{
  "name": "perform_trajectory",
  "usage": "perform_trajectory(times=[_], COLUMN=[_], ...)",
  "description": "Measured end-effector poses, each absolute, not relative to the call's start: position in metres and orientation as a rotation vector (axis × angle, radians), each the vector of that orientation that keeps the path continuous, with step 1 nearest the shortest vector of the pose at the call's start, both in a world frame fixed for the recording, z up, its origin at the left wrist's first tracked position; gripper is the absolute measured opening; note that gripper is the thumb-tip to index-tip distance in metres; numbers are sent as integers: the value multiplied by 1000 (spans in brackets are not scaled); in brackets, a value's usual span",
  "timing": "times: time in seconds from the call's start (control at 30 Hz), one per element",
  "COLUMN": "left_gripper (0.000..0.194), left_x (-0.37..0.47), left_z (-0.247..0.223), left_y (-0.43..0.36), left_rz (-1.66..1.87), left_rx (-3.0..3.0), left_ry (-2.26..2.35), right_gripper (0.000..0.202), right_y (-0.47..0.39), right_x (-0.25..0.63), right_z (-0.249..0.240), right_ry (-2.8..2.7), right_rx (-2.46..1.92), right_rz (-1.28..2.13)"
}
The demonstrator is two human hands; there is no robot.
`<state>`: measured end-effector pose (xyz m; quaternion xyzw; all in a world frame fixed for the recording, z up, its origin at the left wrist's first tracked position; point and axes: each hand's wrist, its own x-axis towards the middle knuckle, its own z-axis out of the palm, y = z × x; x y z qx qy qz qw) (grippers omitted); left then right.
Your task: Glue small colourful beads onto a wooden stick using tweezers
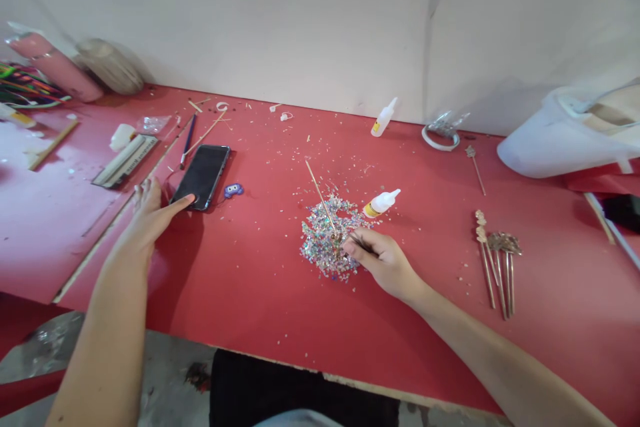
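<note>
My left hand (143, 213) lies at the left with fingers spread, its thumb resting on the lower edge of a dark smartphone (205, 173). Over a pile of iridescent sequins (320, 243), my right hand (383, 260) is closed in a pinch. It grips a thin brown piece, partly hidden by the fingers, with a bronze-coloured end low among the sequins. A slim wooden stick (320, 193) slants out of the pile. Just behind the hand, a small white glue bottle (383, 203) with a yellow label lies tilted.
Another glue bottle (383, 118) stands near the wall. Several ornamented sticks (500, 273) lie at the right, before a white bucket (565, 140). A purple gamepad-shaped charm (233, 191), a pencil (188, 140) and a ruler (125, 161) are around the phone. Pink bottle (60, 67) at far left.
</note>
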<state>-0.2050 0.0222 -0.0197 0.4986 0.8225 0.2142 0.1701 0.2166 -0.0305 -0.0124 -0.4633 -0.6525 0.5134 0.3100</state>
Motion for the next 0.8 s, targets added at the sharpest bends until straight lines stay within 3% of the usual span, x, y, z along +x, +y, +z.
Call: perform_trajectory(times=[0.27,0.6,0.8], left_gripper=[107,34,32], left_x=[-196,-184,-193], left_z=[-8,-3,-10], left_y=[23,14,12], left_rz=[695,1622,1587], left_rx=[1287,823,1085], left_ry=[2319,2123,2136], right_gripper=[44,43,42], right_y=[-30,-31,-31], right_x=[217,218,218], right_z=[-12,-14,-13], right_ry=[-1718,-1710,-1701], right_rx=[-1234,-1235,-1233], right_rz=[1354,1370,1379])
